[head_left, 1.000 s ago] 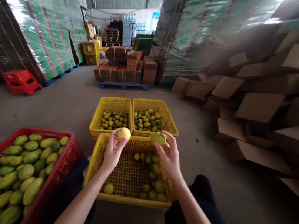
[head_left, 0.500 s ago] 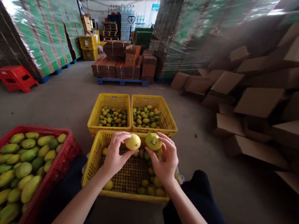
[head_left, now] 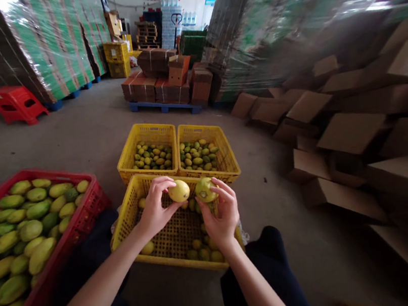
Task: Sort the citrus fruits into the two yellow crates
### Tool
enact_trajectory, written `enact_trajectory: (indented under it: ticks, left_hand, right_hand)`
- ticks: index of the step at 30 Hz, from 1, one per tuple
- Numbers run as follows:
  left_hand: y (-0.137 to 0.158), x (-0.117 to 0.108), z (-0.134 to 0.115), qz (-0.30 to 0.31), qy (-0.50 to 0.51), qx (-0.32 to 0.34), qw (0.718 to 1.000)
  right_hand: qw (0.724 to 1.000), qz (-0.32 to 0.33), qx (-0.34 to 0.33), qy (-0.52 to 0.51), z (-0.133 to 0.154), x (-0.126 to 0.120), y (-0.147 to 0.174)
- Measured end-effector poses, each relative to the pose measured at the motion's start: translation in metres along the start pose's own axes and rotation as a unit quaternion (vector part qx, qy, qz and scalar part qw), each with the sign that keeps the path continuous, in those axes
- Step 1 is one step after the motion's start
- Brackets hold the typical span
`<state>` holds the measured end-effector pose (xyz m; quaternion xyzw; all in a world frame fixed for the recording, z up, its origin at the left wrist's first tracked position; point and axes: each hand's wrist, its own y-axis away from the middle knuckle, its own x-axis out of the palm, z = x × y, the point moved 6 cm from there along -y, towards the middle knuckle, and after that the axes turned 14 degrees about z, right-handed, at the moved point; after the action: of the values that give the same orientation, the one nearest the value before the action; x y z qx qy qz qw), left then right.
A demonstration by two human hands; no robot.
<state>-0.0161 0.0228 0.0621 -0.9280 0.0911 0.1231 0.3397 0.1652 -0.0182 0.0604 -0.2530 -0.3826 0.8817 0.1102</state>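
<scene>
Between the thumb and fingers of my left hand [head_left: 158, 206] is a yellow lemon [head_left: 179, 191]. My right hand [head_left: 220, 212] grips a greener lemon [head_left: 205, 190], its end turned toward me. Both fruits are held side by side, a small gap apart, above the near yellow crate [head_left: 171, 266]. Inside that crate several lemons [head_left: 203, 253] lie along the right side and a few at the left, with the slatted floor showing between them.
Two yellow crates [head_left: 142, 127] of small green and yellow lemons stand just beyond. At my left is a red crate [head_left: 96, 189] heaped with larger green-yellow fruit. Cardboard boxes [head_left: 353, 138] pile up on the right. A red stool [head_left: 16, 104] and a loaded blue pallet [head_left: 164, 106] stand farther off.
The greener lemon has turned in my right hand, so its end faces more to the left. Both hands have shifted slightly left and up in view, along with the scene.
</scene>
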Motion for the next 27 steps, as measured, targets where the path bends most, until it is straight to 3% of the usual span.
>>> enact_trajectory:
  ticks: [3,6,9,11,13,17,20,23,27]
  left_hand:
    - [0.001,0.003,-0.005,0.016,-0.082,0.072,0.994]
    - [0.002,0.005,-0.004,0.021,-0.092,0.074,0.993]
    - [0.000,0.005,0.006,0.030,-0.008,-0.003,1.000]
    - [-0.001,0.011,0.021,0.061,0.118,-0.109,0.985]
    - [0.002,0.023,0.037,0.098,0.273,-0.230,0.929]
    - [0.014,0.044,0.052,0.120,0.467,-0.398,0.780]
    - [0.019,0.048,0.054,0.099,0.508,-0.443,0.732]
    - [0.019,0.045,0.051,0.071,0.515,-0.464,0.717]
    - [0.012,0.040,0.040,0.054,0.557,-0.433,0.706]
  right_hand:
    - [1.000,-0.001,-0.023,0.021,0.003,0.001,0.000]
    - [0.999,0.006,-0.024,0.028,0.004,0.002,0.000]
    - [1.000,0.016,0.014,-0.015,0.002,0.002,-0.001]
    - [0.988,0.042,0.104,-0.106,-0.010,0.006,-0.002]
    - [0.940,0.079,0.227,-0.241,-0.025,0.016,0.000]
    - [0.761,0.104,0.436,-0.470,-0.047,0.044,0.013]
    - [0.656,0.095,0.536,-0.522,-0.054,0.057,0.021]
    - [0.619,0.089,0.543,-0.561,-0.053,0.059,0.020]
    - [0.625,0.086,0.486,-0.605,-0.046,0.054,0.012]
